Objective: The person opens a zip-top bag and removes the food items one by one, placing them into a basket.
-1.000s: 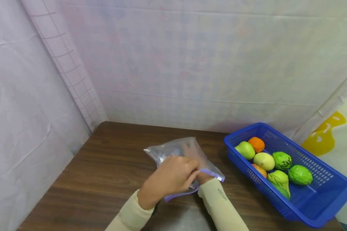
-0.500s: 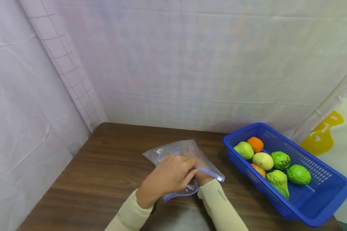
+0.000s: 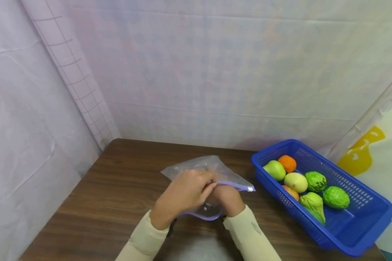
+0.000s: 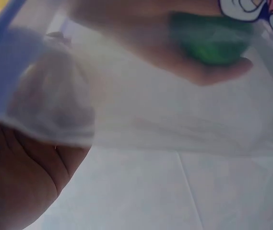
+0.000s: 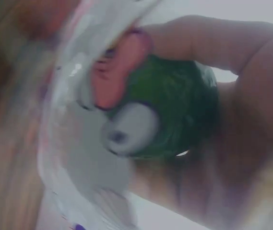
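A clear zip bag (image 3: 199,163) with a purple edge and a white slider is held over the table. My left hand (image 3: 184,192) pinches the upper rim of its mouth. My right hand (image 3: 228,197) reaches through that mouth, its fingers inside the bag. Through the plastic in the right wrist view, those fingers curl round a round green fruit (image 5: 189,105); its exact kind is unclear behind the printed cartoon. The left wrist view shows the same green fruit (image 4: 213,45) in the right hand, blurred by the film. From the head, the fruit is hidden.
A blue plastic basket (image 3: 375,217) stands at the right of the brown wooden table (image 3: 117,188). It holds several fruits, among them an orange one (image 3: 287,164), a green pear (image 3: 275,170) and bumpy green ones (image 3: 336,197). White cloth (image 3: 215,72) hangs behind the table.
The purple upper rim and its slider have risen, and the left hand has shifted slightly up and left. More of the right hand's back now shows outside the bag.
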`<state>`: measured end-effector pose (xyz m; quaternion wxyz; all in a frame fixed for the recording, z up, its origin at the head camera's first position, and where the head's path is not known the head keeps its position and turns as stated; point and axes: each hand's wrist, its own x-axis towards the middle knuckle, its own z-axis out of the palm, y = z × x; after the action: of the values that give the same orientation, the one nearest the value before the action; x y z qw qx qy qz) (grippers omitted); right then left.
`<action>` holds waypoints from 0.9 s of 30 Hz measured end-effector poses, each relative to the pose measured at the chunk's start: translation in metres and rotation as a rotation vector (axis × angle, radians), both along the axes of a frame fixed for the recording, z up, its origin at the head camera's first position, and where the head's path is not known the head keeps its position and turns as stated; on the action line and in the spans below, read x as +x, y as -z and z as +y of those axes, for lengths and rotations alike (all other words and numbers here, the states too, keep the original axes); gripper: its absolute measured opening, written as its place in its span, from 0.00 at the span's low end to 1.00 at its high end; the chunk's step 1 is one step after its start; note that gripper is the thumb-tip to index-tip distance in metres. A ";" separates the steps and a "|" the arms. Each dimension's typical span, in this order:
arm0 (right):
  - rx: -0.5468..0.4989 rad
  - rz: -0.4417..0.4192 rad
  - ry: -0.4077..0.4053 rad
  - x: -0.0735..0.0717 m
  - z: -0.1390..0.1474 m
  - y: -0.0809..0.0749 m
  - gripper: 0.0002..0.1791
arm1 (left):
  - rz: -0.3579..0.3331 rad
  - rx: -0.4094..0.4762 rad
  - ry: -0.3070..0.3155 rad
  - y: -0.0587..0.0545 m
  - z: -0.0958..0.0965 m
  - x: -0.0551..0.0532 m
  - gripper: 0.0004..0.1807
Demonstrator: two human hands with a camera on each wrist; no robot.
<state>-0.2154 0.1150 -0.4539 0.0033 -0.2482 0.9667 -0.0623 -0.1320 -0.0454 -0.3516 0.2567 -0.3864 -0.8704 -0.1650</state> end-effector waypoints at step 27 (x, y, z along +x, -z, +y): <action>-0.015 0.109 -0.203 0.130 0.013 -0.127 0.31 | -0.050 0.096 0.003 -0.008 -0.019 -0.007 0.04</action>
<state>-0.0853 0.1283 -0.3269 -0.0447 -0.3480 0.9348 -0.0553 -0.1389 -0.0646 -0.3436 0.2528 -0.3704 -0.8671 -0.2167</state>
